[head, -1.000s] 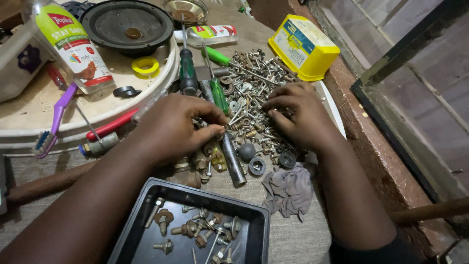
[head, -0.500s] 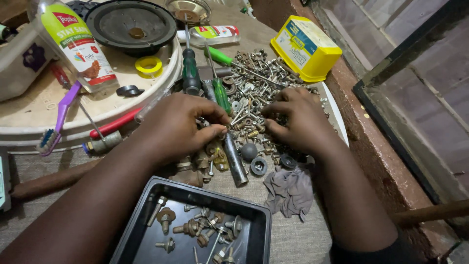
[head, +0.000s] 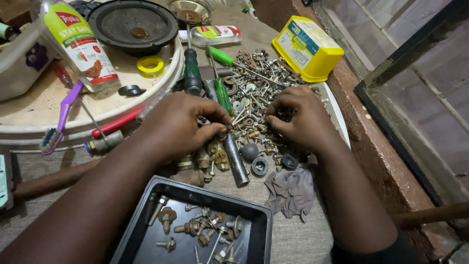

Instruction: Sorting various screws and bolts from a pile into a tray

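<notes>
1. Picking through a loose heap of small silver screws, nuts and washers [head: 254,93] on the desk [head: 303,239], both hands down on it.
2. Left hand [head: 183,124] curled, thumb and fingertips pinched together at the near edge of the heap; whatever sits in the pinch too small to make out.
3. Right hand [head: 298,120] clawed over the middle of the heap, fingertips buried among the metal bits; cannot tell whether anything is gripped.
4. Lying between the two hands: a dull grey metal rod [head: 235,159], with brass-coloured fittings [head: 207,159] just beside it under the left hand.
5. Resting near the right wrist: a small grey ball [head: 249,152], a grey ring-shaped washer [head: 259,166] and a crumpled grey cloth [head: 291,190].
6. Sitting closest to the camera: a black rectangular plastic tray [head: 141,230] holding a few bolts and screws.
7. Pointing into the heap from the far side: two green-handled screwdrivers [head: 222,93].
8. Standing beyond the heap: a yellow plastic box [head: 308,49], well apart from both hands.
</notes>
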